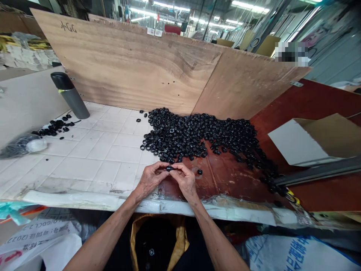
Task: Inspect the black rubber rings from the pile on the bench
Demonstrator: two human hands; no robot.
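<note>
The left hand [152,177] and right hand [184,178] meet near the tabletop's [106,146] front edge, fingertips of both closed on one small black part [169,168] between them. A large pile of black rings [180,131] lies just beyond. One loose black piece [200,172] rests to the right of the right hand.

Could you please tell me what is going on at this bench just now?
A person's left hand and right hand hold a small black part between their fingertips, above the bench's near side. Just beyond lies a large heap of small black ring-shaped parts, backed by a tall wooden board. An open bag with yellowish edges sits below the bench edge.
</note>
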